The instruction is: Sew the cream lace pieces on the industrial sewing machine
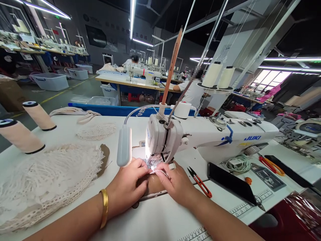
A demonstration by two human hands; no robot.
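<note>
Guiding the thin white fabric strip [164, 173] appears to be the step in hand; it lies at the front of the needle area, under the head of the white JUKI sewing machine [160, 134]. The right hand [179, 182] has thumb and forefinger closed on the strip, as far as can be seen. The left hand [132, 180] brings its fingertips to the strip's other side, its thumb curved lower down; whether those fingers grip or merely steer, I cannot tell.

Good work here would call for light, even tension between both hands, the strip flat and square to the foot, and fingertips well back from the needle, since they sit very near it and glare hides the exact gap. The slim grey lamp [124, 145] lights this spot, just beside the left hand.

Wrists low over the smooth brown plate [155, 185] should help steadiness. On the white bench [160, 221], the orange-handled black thread snips [200, 184] lie near the right hand, handy for trimming; the cream lace-edged fabric [57, 174] is best left clear of the left forearm.
</note>
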